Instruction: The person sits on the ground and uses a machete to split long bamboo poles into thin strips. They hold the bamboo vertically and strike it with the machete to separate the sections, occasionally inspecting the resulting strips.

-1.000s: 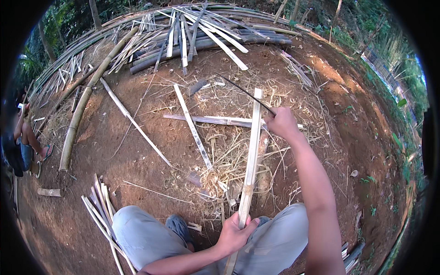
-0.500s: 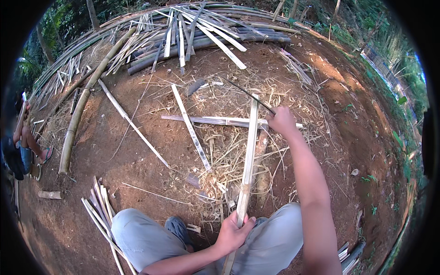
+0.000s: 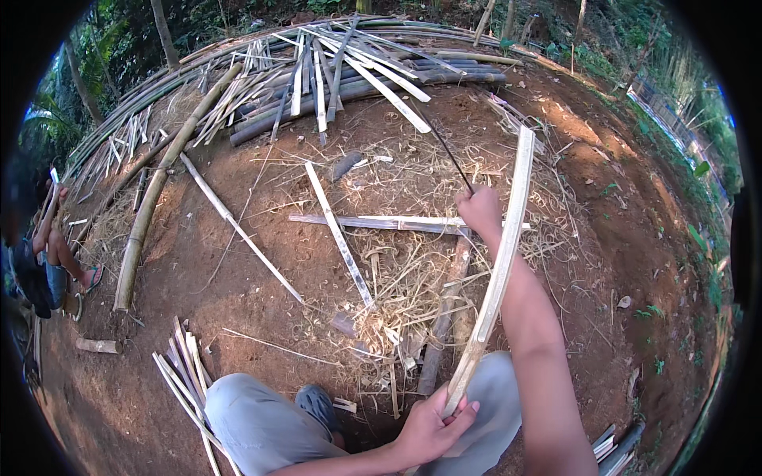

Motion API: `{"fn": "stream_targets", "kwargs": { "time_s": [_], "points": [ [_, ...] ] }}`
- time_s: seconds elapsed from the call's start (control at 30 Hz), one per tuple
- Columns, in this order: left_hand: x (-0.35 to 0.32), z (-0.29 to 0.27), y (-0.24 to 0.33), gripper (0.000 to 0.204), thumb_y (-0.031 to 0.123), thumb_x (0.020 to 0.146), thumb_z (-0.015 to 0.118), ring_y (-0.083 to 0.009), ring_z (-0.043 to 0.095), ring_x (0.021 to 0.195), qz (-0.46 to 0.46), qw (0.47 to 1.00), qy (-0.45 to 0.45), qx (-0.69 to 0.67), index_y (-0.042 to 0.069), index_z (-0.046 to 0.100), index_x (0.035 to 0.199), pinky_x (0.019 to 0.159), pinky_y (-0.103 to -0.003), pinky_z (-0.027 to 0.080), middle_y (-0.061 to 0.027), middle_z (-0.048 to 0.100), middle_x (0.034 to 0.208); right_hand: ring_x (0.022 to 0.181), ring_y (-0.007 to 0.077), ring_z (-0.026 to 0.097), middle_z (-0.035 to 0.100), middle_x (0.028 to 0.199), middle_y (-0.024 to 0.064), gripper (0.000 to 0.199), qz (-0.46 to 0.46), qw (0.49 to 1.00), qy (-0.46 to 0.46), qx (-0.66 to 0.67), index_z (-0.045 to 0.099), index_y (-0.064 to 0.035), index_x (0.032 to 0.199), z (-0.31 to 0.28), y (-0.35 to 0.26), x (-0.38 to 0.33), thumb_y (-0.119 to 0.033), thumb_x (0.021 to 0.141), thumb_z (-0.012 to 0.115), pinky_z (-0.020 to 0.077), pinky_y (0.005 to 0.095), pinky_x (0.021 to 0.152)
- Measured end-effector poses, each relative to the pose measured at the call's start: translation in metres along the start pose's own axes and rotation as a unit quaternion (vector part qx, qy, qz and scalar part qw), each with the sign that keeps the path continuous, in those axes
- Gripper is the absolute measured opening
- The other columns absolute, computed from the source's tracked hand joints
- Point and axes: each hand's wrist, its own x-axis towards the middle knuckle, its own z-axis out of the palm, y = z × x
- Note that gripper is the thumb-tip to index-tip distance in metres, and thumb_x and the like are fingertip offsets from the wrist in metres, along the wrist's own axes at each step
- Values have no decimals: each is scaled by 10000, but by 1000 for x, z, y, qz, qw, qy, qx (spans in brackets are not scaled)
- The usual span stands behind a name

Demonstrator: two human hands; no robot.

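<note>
- Head view, left hand [image 3: 435, 428]: its fingers pinch a pale bamboo strip [image 3: 502, 266] near the strip's lower part, the thumb laid along one side. The strip rises from these fingers, forward and to the right, bare face up.
- Head view, right hand [image 3: 482, 213]: well ahead of the left fingers, its own fingers are curled tight around the handle end of a long dark blade [image 3: 449, 156], which points forward and left from them. The handle itself is hidden.
- What has just changed: half a second ago the strip stood to the left of the right fingers, with the blade crossing its far end. Now it has swung to their right, passing across the right forearm in this view; whether it touches the arm cannot be told.
- What that means: blade and strip are now apart, so no cutting seems to be under way at this instant; it looks like a pause to shift or check the strip.
- Around the fingers: curly shavings [image 3: 417, 293] lie on the ground between and left of the two hands. A darker bamboo piece [image 3: 389, 224] lies crosswise just left of the right fingers, and a bundle of strips [image 3: 186, 369] lies well left of the left fingers.
</note>
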Motion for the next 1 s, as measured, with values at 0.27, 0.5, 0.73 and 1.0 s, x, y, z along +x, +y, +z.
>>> {"fn": "stream_targets", "kwargs": {
  "time_s": [0.27,0.5,0.73,1.0],
  "points": [
    [15,-43,22,206,287,1022,512,-69,358,492,-130,947,-6,-293,94,486,955,457,-230,323,3,450,654,631,310,666,641,618,171,325,70,994,-21,80,578,11,606,-1,11,-29,-238,750,731,516,402,643],
    [7,-58,13,279,372,1020,481,-63,346,511,-120,921,7,-371,112,475,919,477,-203,301,-7,443,707,446,175,503,528,500,84,231,-17,987,-25,156,565,-43,601,-59,-70,-95,-105,807,650,415,327,489],
    [12,-39,5,279,393,1047,456,-16,285,509,-120,957,76,-254,153,444,906,435,-196,233,76,350,676,557,290,648,628,609,106,109,-264,957,-76,-90,602,-63,695,-85,-102,-219,-112,708,699,512,410,537],
    [8,-33,-17,274,358,1053,452,-16,320,507,-60,974,130,-174,119,468,922,424,-200,247,67,399,657,569,276,667,632,621,99,55,-316,923,-134,-172,598,-93,692,-60,-86,-247,-105,674,649,537,399,525]
  ]
}}
